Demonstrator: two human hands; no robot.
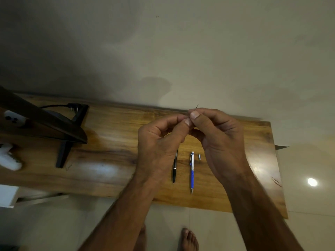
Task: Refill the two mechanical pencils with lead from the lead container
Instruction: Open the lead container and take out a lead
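Mid-frame, my right hand [215,134] pinched a lead [196,106]; left hand [159,140] fingers pressed alongside, contents unclear. Blue pencil [192,172], black pencil [175,167], cap [199,157] lay below. Squeezing could snap the lead.

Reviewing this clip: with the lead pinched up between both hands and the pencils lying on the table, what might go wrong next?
1. The thin lead sticks out above the right hand where it meets the left hand; a pinch that tight could snap it.
2. The small metal cap lies loose beside the blue pencil; a lowering hand may knock it away.
3. The black pencil lies partly under the left hand and could get nudged or rolled.
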